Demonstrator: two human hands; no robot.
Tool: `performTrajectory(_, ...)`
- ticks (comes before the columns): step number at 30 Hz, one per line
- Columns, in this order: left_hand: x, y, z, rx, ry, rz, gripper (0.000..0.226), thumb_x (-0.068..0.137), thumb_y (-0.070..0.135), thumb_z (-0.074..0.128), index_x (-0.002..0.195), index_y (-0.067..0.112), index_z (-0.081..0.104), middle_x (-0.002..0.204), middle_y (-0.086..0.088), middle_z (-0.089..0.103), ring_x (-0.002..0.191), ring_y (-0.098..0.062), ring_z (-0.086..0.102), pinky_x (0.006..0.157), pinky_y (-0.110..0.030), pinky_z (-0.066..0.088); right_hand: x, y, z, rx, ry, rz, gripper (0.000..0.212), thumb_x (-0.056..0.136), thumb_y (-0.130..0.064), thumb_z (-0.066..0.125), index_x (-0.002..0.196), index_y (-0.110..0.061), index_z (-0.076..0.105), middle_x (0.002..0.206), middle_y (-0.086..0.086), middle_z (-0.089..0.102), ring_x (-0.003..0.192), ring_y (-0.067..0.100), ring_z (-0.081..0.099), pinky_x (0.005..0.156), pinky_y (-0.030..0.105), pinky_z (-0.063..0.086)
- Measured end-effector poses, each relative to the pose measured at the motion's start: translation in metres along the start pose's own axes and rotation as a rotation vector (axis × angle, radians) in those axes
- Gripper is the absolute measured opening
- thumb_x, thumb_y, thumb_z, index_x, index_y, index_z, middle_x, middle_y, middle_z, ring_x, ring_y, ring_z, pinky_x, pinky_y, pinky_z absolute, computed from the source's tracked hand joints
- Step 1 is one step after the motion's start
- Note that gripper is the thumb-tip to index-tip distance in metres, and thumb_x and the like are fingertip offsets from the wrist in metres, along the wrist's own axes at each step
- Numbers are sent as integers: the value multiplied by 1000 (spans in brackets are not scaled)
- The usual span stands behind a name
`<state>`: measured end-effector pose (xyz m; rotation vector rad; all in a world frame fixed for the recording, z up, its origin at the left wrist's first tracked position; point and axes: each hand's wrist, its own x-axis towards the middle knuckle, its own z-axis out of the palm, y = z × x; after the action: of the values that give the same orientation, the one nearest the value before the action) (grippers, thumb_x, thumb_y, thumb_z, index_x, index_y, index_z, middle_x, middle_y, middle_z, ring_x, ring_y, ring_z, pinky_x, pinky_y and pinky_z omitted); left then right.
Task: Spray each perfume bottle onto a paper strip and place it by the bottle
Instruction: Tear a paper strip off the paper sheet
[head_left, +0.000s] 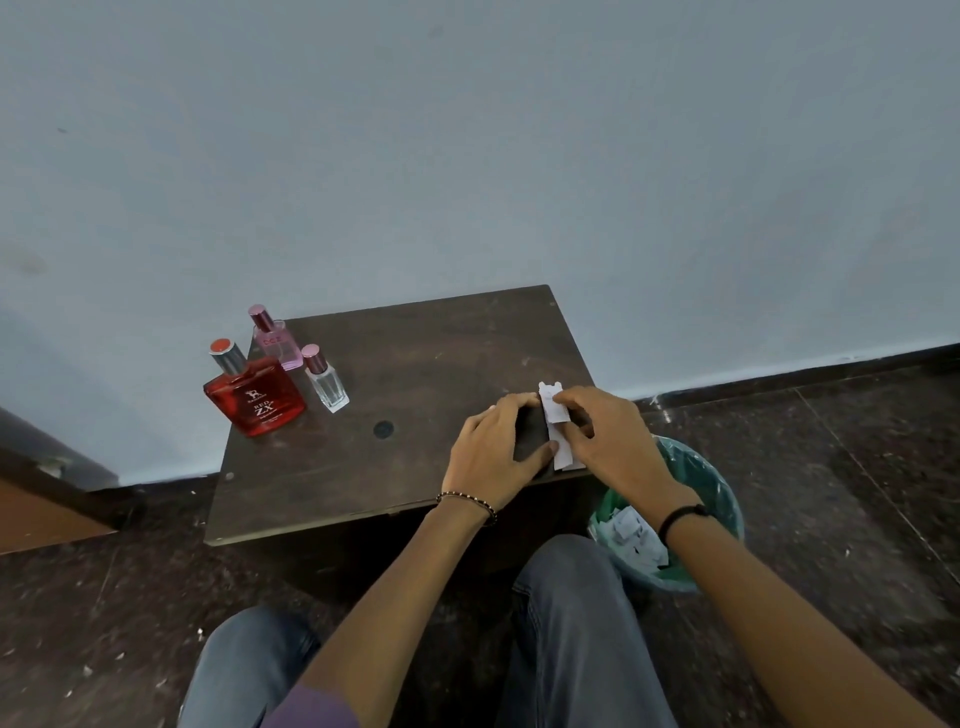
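Note:
Three perfume bottles stand at the far left corner of a small dark wooden table (363, 467): a wide red bottle (254, 402), a pink bottle (276, 340) behind it, and a small clear bottle (326, 379) with a pink cap to their right. White paper strips (555, 415) lie at the table's right edge. My left hand (496, 452) pinches the strips from the left, index finger and thumb on them. My right hand (605, 434) grips them from the right, partly covering them.
A green bin (722, 493) lined with plastic and holding several paper scraps stands on the dark floor right of the table. A pale wall rises behind. My knees in grey trousers are below the table's near edge. A wooden piece shows at the far left.

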<state>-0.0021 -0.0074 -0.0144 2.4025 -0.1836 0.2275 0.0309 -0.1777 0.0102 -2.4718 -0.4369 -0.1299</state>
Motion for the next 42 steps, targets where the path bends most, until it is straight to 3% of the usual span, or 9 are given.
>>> performTrajectory(5, 0, -2, 1, 45, 18, 47, 34, 89, 47, 62, 118, 31, 55, 121, 15, 61, 109, -8, 56, 103, -28, 39, 8, -2, 5, -11, 94, 1, 11, 95, -14, 68, 96, -8, 76, 87, 6, 76, 76, 19, 67, 73, 36, 59)
performTrajectory(9, 0, -7, 6, 143, 7, 131, 37, 95, 47, 54, 127, 31, 61, 134, 15, 60, 124, -6, 53, 110, -37, 38, 16, -2, -1, 71, 111, 181, 15, 97, -26, 66, 98, -14, 74, 90, 1, 76, 79, 15, 69, 73, 23, 54)
performTrajectory(16, -2, -8, 9, 209, 1, 158, 40, 97, 43, 51, 132, 29, 60, 141, 11, 59, 137, -7, 47, 117, -35, 28, 16, -11, -2, -75, 1, 32, 12, 97, -18, 63, 89, -9, 66, 82, 4, 68, 78, 22, 62, 70, 42, 56)
performTrajectory(20, -3, -8, 9, 240, 6, 169, 40, 99, 42, 48, 135, 27, 58, 143, 11, 58, 140, -6, 44, 119, -36, 28, 11, -20, 6, -199, 1, 6, 3, 97, -11, 61, 96, -7, 61, 78, 2, 59, 77, 24, 56, 66, 43, 55)
performTrajectory(23, -5, -8, 11, 279, 1, 194, 40, 101, 42, 42, 134, 26, 59, 147, 9, 54, 141, -7, 41, 119, -35, 26, 13, -22, 7, -220, 57, 81, 7, 99, -17, 62, 96, -10, 61, 72, 6, 64, 67, 26, 62, 62, 41, 57)
performTrajectory(27, -6, -7, 14, 307, 40, 216, 37, 101, 39, 43, 128, 24, 64, 145, 7, 57, 139, -10, 46, 116, -37, 31, 22, -19, 0, -130, 99, 145, 16, 100, -24, 62, 89, -12, 66, 74, 7, 72, 69, 28, 66, 63, 38, 55)
performTrajectory(34, -4, -4, 13, 384, 68, 280, 33, 99, 33, 47, 123, 22, 67, 138, 2, 63, 131, -17, 56, 108, -42, 43, 32, -16, -8, -68, 38, 214, 11, 97, -19, 65, 88, -14, 70, 88, 2, 75, 85, 24, 66, 89, 44, 51)
performTrajectory(38, -3, -2, 12, 428, 30, 299, 37, 99, 33, 46, 129, 21, 64, 142, 0, 60, 133, -20, 55, 107, -44, 43, 35, -12, -13, -20, 39, 303, 9, 95, -20, 67, 94, -13, 72, 94, 3, 75, 87, 21, 65, 88, 40, 54)
performTrajectory(42, -3, 0, 13, 459, 41, 303, 35, 96, 30, 51, 126, 20, 65, 141, 0, 61, 131, -20, 56, 105, -45, 46, 35, -4, -11, 320, 81, 544, 11, 88, -21, 76, 94, -14, 72, 90, 7, 77, 83, 22, 76, 84, 44, 63)
